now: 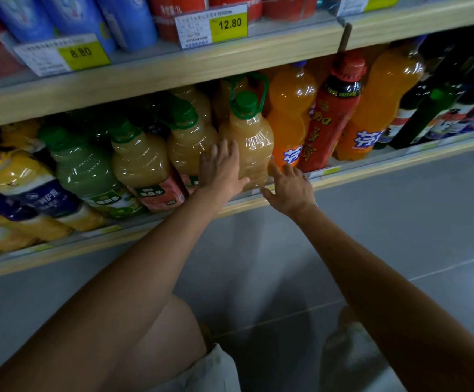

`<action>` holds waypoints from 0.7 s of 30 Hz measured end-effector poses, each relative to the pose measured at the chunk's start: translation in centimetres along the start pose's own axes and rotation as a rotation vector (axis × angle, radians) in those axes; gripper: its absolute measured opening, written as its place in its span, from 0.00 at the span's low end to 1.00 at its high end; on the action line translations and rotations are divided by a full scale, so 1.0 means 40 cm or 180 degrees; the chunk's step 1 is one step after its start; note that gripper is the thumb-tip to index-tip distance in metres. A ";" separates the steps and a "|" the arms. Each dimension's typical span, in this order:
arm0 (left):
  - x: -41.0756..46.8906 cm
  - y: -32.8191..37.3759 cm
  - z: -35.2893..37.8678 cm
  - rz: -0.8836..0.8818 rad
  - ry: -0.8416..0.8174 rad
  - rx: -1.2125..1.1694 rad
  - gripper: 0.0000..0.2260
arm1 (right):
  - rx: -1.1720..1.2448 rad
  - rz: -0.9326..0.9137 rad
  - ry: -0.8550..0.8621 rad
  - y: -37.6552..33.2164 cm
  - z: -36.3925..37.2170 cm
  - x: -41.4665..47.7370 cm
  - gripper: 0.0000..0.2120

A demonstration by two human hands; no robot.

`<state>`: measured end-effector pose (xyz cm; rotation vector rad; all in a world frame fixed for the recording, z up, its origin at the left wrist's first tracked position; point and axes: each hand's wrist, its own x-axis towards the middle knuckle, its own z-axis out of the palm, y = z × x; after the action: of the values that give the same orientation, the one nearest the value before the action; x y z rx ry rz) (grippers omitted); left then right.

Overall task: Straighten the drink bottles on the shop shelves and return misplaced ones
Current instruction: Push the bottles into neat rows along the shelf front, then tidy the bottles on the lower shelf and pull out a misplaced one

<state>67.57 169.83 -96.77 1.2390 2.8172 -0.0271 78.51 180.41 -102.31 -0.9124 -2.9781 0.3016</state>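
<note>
Head view. Juice bottle: clear ribbed plastic, cloudy pale-yellow content, green screw cap with a green loop handle; no label shows on the side facing the camera. It stands at the front edge of the lower shelf, between a twin bottle on its left and an orange soda bottle on its right. Left grip: apart, fingers straight and spread, palm flat on the juice bottle's left flank, thumb across its lower front. Right grip: apart, fingers extended, index tip at the juice bottle's lower right edge; whether it touches cannot be told. Further left, another such bottle carries a pink label with white characters on a green band, too blurred to read; beyond it a green-juice bottle. The soda bottle bears white-and-blue characters. Red bottle: red cap, gold characters down its side, dark neck band with small unreadable print. Upper shelf, pale wood edge, carries yellow price tags: "8.80" and "12.80".
</note>
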 end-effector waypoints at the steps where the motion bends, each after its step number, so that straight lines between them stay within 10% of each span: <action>1: -0.011 0.003 0.000 0.0038 -0.0041 0.0078 0.38 | -0.0010 -0.0024 -0.0015 0.008 -0.009 -0.012 0.35; 21: -0.057 0.242 -0.175 0.0844 0.0243 0.0176 0.24 | -0.0047 0.0153 0.0486 0.287 -0.276 -0.164 0.22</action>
<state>75.86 174.99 -89.54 1.6489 2.7045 -0.0456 91.05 188.07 -93.32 -0.9630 -2.8269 0.2010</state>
